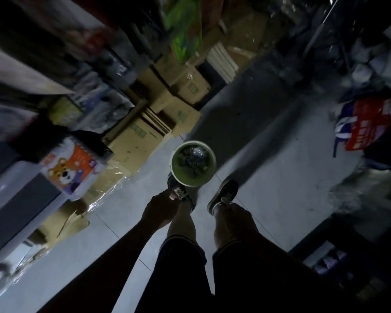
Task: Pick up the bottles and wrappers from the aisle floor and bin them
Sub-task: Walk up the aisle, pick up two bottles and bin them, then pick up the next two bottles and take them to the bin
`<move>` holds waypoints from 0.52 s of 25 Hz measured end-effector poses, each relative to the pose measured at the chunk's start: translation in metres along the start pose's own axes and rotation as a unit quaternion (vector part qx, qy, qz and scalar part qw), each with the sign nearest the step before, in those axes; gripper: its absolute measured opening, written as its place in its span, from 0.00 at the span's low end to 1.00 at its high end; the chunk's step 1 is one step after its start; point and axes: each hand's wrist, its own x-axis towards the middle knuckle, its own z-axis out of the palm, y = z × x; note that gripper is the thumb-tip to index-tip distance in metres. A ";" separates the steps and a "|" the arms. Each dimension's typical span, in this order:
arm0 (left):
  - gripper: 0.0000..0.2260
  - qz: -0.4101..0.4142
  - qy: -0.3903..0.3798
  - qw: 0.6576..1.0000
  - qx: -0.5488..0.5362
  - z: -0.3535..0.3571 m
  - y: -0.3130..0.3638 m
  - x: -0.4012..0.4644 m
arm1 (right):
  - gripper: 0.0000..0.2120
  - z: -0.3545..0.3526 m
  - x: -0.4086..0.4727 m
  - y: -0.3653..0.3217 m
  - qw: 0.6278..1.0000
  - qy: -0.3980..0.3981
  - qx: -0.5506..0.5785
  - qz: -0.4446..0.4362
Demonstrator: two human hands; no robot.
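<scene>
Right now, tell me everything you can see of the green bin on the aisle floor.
The bin is a round, open-topped bucket, green inside with a pale rim, plastic by its look. It stands upright on the grey tiled floor, just ahead of the person's shoes and beside stacked cardboard boxes. It already holds rubbish: crumpled clear plastic, perhaps a bottle, and darker scraps too blurred to name. The left shoe seems to touch or overlap its near edge. No hand is on it.
</scene>
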 end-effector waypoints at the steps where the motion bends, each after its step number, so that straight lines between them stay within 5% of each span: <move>1: 0.11 0.020 0.002 1.000 0.012 -0.014 0.003 -0.026 | 0.16 -0.014 -0.015 -0.008 1.000 0.014 -0.017 0.001; 6: 0.11 0.069 0.042 0.996 0.025 -0.059 -0.009 -0.115 | 0.12 -0.102 -0.093 -0.056 0.997 0.065 -0.024 -0.039; 13: 0.21 0.027 0.138 0.987 -0.076 -0.061 -0.038 -0.191 | 0.13 -0.152 -0.121 -0.093 0.955 0.061 -0.152 -0.248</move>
